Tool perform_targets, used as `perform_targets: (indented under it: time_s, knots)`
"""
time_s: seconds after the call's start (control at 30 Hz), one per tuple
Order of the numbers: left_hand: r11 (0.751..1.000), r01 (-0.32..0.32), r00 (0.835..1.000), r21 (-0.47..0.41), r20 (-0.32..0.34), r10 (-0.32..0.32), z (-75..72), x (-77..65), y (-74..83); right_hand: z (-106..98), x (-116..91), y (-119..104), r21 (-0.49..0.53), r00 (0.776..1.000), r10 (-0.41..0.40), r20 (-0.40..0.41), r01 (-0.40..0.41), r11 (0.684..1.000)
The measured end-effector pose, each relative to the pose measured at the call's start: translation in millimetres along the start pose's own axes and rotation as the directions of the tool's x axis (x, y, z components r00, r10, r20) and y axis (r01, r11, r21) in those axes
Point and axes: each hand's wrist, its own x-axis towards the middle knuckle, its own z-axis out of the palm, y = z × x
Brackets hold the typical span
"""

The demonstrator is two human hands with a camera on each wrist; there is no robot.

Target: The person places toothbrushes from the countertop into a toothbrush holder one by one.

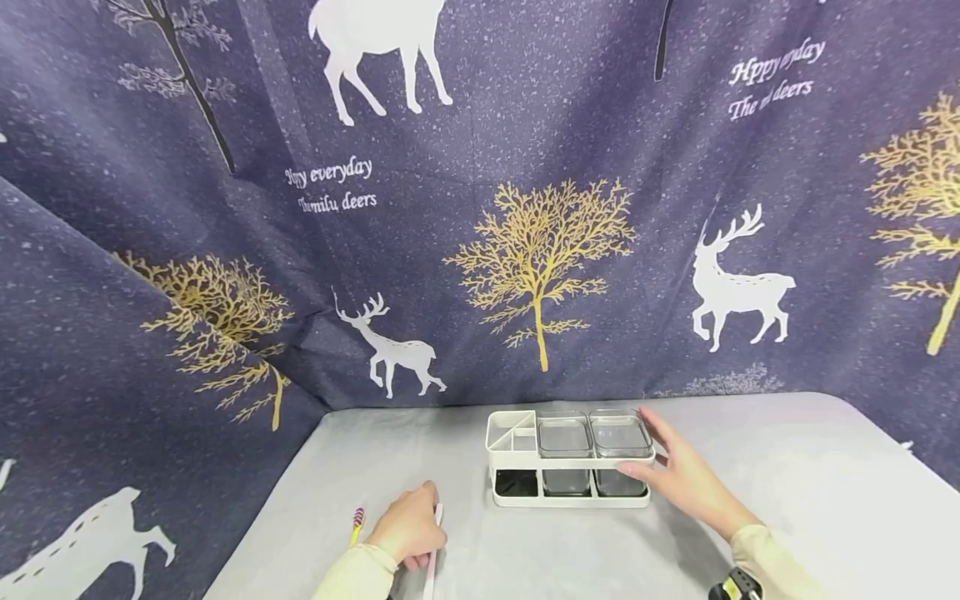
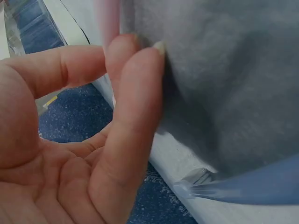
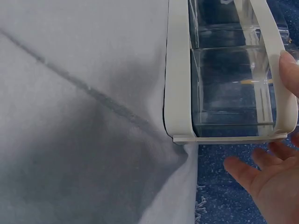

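My left hand is low over the table, its thumb and fingers pinching a slim pale pink toothbrush. The pink handle runs up from the fingertips in the left wrist view. To the left lies a yellow toothbrush with purple bristles, partly behind the sleeve. My right hand grips the right end of a white two-tier toothbrush rack, thumb on the front rim and a finger at the back corner. Clear cups sit in the rack's upper tier; the remaining fingers spread beside its end.
The grey table meets a dark blue deer-print cloth hanging behind and on the left. A toothbrush with a translucent blue handle shows low in the left wrist view. A dark watch is on the right wrist.
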Motion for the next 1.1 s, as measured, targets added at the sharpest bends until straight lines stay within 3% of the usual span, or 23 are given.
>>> perform_targets:
  time_s: [0.37,0.6,0.77,0.9,1.1]
  knots:
    - [0.999,-0.012,0.999,-0.039,-0.038,0.01,-8.4,7.8,6.0,-0.2,0.7,5.3,0.005,0.999,-0.041,-0.036,0.041,0.999]
    - [0.996,-0.004,0.998,-0.09,-0.065,-0.002,-24.2,16.3,18.2,-0.9,2.6,6.4,0.023,0.999,-0.024,-0.024,0.024,0.999]
    - [0.994,-0.02,0.991,-0.11,-0.134,0.005,-37.1,22.6,30.2,-0.7,4.3,6.4,0.009,1.0,-0.003,-0.017,0.003,1.0]
    - [0.991,-0.073,0.967,-0.116,-0.253,0.042,-45.6,27.9,41.0,-1.6,5.1,4.6,-0.015,1.0,-0.004,-0.018,0.004,1.0]
    - [0.981,-0.164,0.902,-0.105,-0.419,0.106,-54.7,33.3,58.2,-3.8,6.5,0.9,-0.052,1.0,-0.004,-0.02,0.003,0.999]
